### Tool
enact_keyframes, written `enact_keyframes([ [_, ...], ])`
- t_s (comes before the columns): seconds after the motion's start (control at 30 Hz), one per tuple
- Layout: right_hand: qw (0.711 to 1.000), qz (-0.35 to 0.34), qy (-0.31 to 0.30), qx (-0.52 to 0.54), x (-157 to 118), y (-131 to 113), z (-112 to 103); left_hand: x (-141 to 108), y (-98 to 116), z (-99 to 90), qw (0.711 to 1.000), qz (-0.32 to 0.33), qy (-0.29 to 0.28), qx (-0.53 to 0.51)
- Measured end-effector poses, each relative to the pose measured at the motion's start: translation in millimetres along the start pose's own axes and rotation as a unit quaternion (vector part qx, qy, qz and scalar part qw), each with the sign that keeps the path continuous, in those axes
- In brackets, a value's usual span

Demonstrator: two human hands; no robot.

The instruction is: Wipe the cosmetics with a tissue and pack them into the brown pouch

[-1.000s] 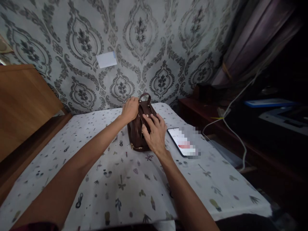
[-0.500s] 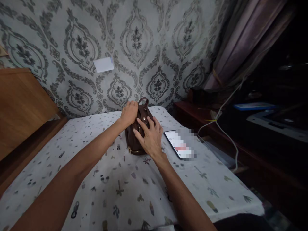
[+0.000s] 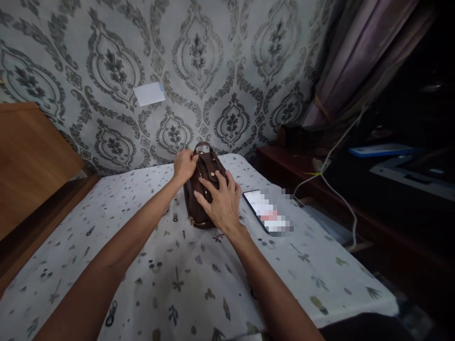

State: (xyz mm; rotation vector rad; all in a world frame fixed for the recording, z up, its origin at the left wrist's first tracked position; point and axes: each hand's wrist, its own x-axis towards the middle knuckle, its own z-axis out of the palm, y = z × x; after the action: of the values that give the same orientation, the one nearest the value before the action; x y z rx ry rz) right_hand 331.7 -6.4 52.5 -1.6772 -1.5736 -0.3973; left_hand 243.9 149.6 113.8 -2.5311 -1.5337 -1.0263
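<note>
A small dark-brown bag with gold-coloured zippers, a snap strap and a top loop handle stands on the patterned cloth. My left hand is at its far left upper edge, with fingers curled together in a pinch. What lies between those fingertips is hidden, though a zipper track runs close by. My right hand rests over the bag's right side with its fingers spread, thumb and fingertips touching the brown surface.
A lit phone, partly blurred out, lies right of the bag on the white printed tablecloth. A wooden panel stands at left. Patterned wall rises behind. A white cable hangs over dark red furniture at right.
My left hand has shifted a little left along the bag's far edge, uncovering more of its top and handle. My right hand stays spread on the bag. The view has shifted slightly.
</note>
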Motion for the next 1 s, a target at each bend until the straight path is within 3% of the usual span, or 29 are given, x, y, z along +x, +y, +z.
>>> enact_keyframes([
  [0.33,1.0,-0.005,0.003,0.002,-0.9,0.3,0.4,-10.6,-4.6,-18.3,0.992,0.017,-0.066,-0.111],
  [0.47,1.0,-0.011,-0.004,0.001,-0.6,1.1,-1.1,-0.9,1.5,-21.6,0.99,0.044,-0.083,-0.11],
  [0.63,1.0,0.001,0.002,0.024,-6.0,7.6,-1.1,21.7,19.9,-10.4,0.987,0.076,-0.096,-0.106],
  [0.8,0.997,0.01,0.032,0.064,-16.9,16.5,4.3,29.7,30.8,5.7,0.989,0.04,-0.091,-0.108],
  [1.0,0.996,-0.005,0.051,0.068,-18.1,19.2,8.8,30.1,28.7,15.7,0.983,0.014,-0.072,-0.168],
])
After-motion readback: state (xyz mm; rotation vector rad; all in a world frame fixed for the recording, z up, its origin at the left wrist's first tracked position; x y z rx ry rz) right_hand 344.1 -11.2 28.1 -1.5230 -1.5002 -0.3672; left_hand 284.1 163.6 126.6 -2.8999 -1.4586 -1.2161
